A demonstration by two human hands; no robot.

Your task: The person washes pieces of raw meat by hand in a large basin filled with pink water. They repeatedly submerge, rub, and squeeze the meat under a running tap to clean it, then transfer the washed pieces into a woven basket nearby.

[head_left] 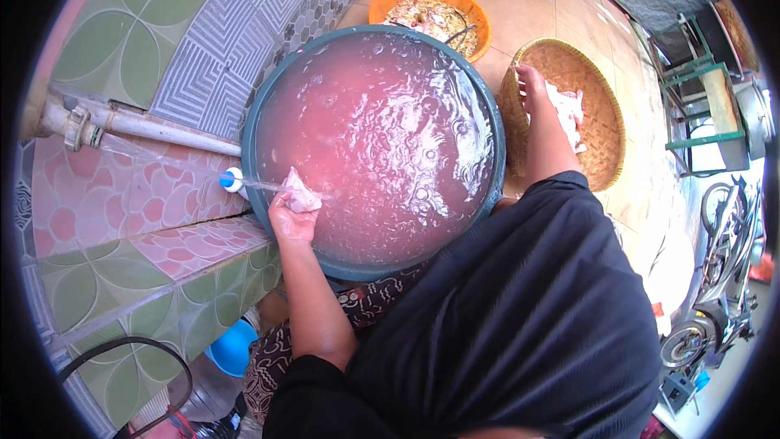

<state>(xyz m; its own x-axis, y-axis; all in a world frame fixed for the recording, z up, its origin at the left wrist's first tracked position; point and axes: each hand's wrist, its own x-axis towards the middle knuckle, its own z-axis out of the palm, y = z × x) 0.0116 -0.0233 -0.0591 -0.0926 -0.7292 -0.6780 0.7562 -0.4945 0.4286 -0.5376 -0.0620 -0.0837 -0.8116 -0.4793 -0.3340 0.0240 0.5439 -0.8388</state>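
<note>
My left hand [292,223] holds a pale piece of raw chicken [301,193] over the left side of a big round tub [495,146]. The tub is full of cloudy pink water [341,130]. A thin stream from the tap [80,128] on the left reaches the chicken piece. On the right, my right hand [531,88] is at the near-left rim of a round woven bamboo basket [597,73], its fingers curled over the edge. Beside that wrist, pale raw chicken pieces [567,114] lie in the basket.
An orange basin [484,26] with yellowish bits stands beyond the tub. A white bottle with a blue cap [231,180] is by the tub's left rim, near a tiled ledge [122,276]. A blue bucket [231,348] sits lower left. Motorbikes [707,309] and a metal rack [707,106] are far right.
</note>
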